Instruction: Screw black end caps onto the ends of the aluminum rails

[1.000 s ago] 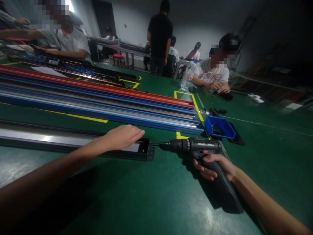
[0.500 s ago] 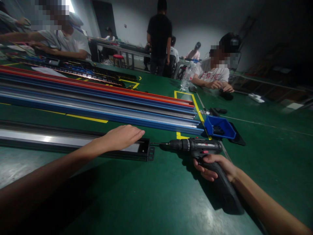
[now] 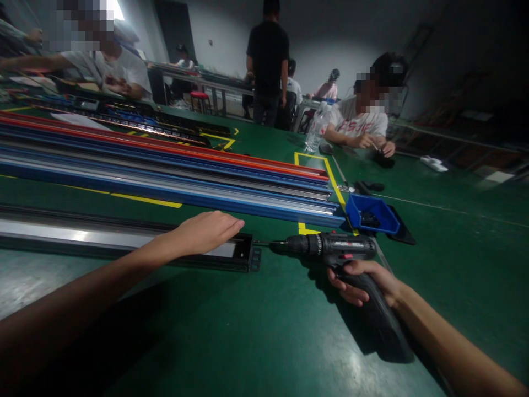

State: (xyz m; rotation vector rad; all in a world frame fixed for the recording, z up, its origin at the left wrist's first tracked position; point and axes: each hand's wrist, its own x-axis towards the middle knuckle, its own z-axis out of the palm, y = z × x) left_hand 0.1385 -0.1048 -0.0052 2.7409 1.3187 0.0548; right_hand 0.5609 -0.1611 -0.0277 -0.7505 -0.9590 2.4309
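A black drill is gripped in my right hand, with fingers wrapped round the handle and one by the trigger. Its long thin bit points left and meets the black end cap of a long black metal channel with a silvery inside. Over the channel, close to that end, lies my left hand, holding it from above; the thumb and the undersides of the fingers are hidden. A slotted tab juts from the end cap.
Blue, grey and orange metal profiles lie side by side beyond the channel. A blue bin with dark parts stands right of them, and a plastic bottle farther back. Co-workers sit across the green table; a person stands behind.
Both my hands, the drill and the channel look unmoved. Across the table, the left co-worker's arm has drawn in, and the right co-worker's hands have shifted slightly.
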